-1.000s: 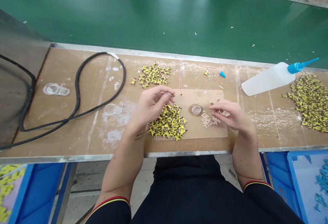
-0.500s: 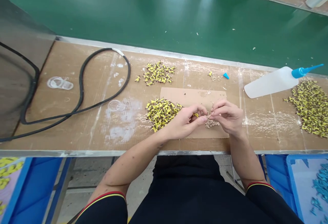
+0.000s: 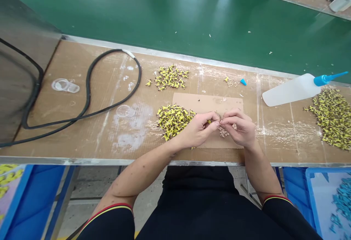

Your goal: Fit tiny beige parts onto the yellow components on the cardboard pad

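While fingertips meet, hands (image 3: 219, 128) curled, pinching.

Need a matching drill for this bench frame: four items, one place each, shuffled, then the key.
Items:
1. bottle
2. cable
3. cardboard sheet
4. blue cap

Places:
A. loop at the bench's left
B. lying on its side, far right, beside a yellow pile
C. under the left hand and right hand
D. loose, just beyond the sheet's far right corner

Pairs: 1-B, 2-A, 3-C, 4-D
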Demonstrator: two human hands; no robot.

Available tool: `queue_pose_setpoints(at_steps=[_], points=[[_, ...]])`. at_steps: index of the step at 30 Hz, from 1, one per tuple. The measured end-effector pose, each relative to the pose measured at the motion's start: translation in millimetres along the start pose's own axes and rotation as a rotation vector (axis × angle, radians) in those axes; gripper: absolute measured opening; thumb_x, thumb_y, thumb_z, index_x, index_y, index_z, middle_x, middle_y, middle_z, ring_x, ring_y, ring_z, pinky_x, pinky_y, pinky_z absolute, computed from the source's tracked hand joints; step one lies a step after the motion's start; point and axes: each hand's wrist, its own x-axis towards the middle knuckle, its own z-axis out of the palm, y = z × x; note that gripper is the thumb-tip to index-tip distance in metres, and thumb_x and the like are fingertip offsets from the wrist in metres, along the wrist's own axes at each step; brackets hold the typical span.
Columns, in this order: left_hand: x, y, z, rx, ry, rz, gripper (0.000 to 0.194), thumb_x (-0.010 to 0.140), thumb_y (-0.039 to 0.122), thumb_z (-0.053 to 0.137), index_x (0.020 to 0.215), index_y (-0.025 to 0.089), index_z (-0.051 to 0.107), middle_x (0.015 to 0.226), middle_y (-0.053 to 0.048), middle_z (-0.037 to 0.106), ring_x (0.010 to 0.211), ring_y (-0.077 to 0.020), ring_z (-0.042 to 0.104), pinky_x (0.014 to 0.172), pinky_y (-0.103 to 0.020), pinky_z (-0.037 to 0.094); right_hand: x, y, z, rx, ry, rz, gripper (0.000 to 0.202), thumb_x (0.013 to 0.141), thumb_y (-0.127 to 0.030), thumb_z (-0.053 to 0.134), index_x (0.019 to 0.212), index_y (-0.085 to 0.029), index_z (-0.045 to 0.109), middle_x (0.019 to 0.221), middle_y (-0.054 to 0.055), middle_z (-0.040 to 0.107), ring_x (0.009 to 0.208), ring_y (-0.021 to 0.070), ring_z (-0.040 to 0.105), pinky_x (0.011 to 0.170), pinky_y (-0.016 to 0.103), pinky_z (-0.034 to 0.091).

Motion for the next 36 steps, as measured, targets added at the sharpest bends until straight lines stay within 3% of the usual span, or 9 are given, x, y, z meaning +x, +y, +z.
queue_pose_setpoints(at_steps=[4, 7, 11, 16, 21, 25, 31, 36], points=[[0.2, -4.3, -0.1, -0.087, 0.033, -0.046, 0.02, 0.094, 0.036, 0.054, 0.085, 0.019, 0.056, 0.07, 0.003, 0.049, 0.063, -0.0103, 0.041, 0.062, -0.024, 0.035, -0.3, -0.4, -4.5, -0.069, -0.004, 0.023, 0.015, 0.09, -0.012, 0.07, 0.095, -0.025, 0.075, 0.085, 0.003, 0.069, 0.072, 0.0148, 0.065, 0.062, 0.028, 0.055], [1.3, -9.0, -5.5, -0.359, 0.128, -0.089, 0.02, 0.09, 0.039, 0.057, 0.098, 0.022, 0.051, 0.067, 0.007, 0.044, 0.057, -0.0094, 0.035, 0.056, -0.023, 0.032, 0.0, 5.1, -13.3, -0.114, -0.045, 0.117, 0.011, 0.09, -0.014, 0.069, 0.092, -0.023, 0.074, 0.082, 0.002, 0.069, 0.067, 0.0133, 0.061, 0.058, 0.027, 0.05], [5.1, -9.4, -18.0, -0.611, 0.282, -0.072, 0.02, 0.074, 0.028, 0.059, 0.085, 0.023, 0.043, 0.064, 0.008, 0.039, 0.052, -0.008, 0.029, 0.051, -0.021, 0.027, 0.9, 15.6, -20.8, -0.144, -0.137, 0.244, 0.01, 0.089, -0.015, 0.07, 0.087, -0.022, 0.076, 0.079, 0.002, 0.071, 0.063, 0.012, 0.058, 0.055, 0.026, 0.046], [8.3, -7.9, -23.3, -0.531, 0.397, -0.018, 0.016, 0.074, 0.022, 0.063, 0.08, 0.021, 0.048, 0.063, 0.007, 0.043, 0.054, -0.0071, 0.038, 0.051, -0.021, 0.031, 1.8, 22.4, -16.2, -0.122, -0.167, 0.364, 0.01, 0.086, -0.015, 0.071, 0.082, -0.021, 0.078, 0.077, 0.002, 0.072, 0.059, 0.0107, 0.054, 0.053, 0.025, 0.041], [6.9, -12.7, -21.6, -0.385, 0.407, -0.007, 0.013, 0.084, 0.025, 0.067, 0.089, 0.02, 0.057, 0.074, 0.002, 0.064, 0.068, -0.0096, 0.058, 0.061, -0.022, 0.044, 3.1, 22.0, -14.0, -0.125, -0.173, 0.432, 0.011, 0.085, -0.017, 0.07, 0.08, -0.02, 0.079, 0.075, 0.003, 0.071, 0.057, 0.0108, 0.053, 0.052, 0.026, 0.039], [5.9, -12.8, -21.5, -0.323, 0.406, 0.028, 0.01, 0.087, 0.023, 0.068, 0.091, 0.019, 0.06, 0.084, -0.002, 0.071, 0.079, -0.0115, 0.066, 0.071, -0.024, 0.05, 3.9, 20.8, -13.3, -0.135, -0.173, 0.458, 0.01, 0.084, -0.019, 0.07, 0.08, -0.02, 0.079, 0.076, 0.003, 0.071, 0.057, 0.0108, 0.052, 0.052, 0.026, 0.038], [6.1, -11.7, -20.2, -0.278, 0.422, 0.042, 0.014, 0.084, 0.025, 0.074, 0.091, 0.018, 0.064, 0.096, -0.003, 0.071, 0.072, -0.009, 0.065, 0.068, -0.023, 0.053, 3.7, 20.8, -13.0, -0.151, -0.189, 0.454, 0.011, 0.084, -0.017, 0.069, 0.08, -0.02, 0.079, 0.076, 0.003, 0.072, 0.058, 0.0112, 0.053, 0.053, 0.026, 0.04], [5.6, -12.1, -19.8, -0.293, 0.42, 0.007, 0.016, 0.083, 0.026, 0.077, 0.09, 0.018, 0.065, 0.08, 0.001, 0.066, 0.07, -0.0099, 0.067, 0.066, -0.022, 0.052, 4.1, 20.3, -13.3, -0.17, -0.192, 0.461, 0.011, 0.084, -0.017, 0.069, 0.079, -0.019, 0.078, 0.076, 0.003, 0.071, 0.059, 0.0111, 0.053, 0.055, 0.026, 0.04]])
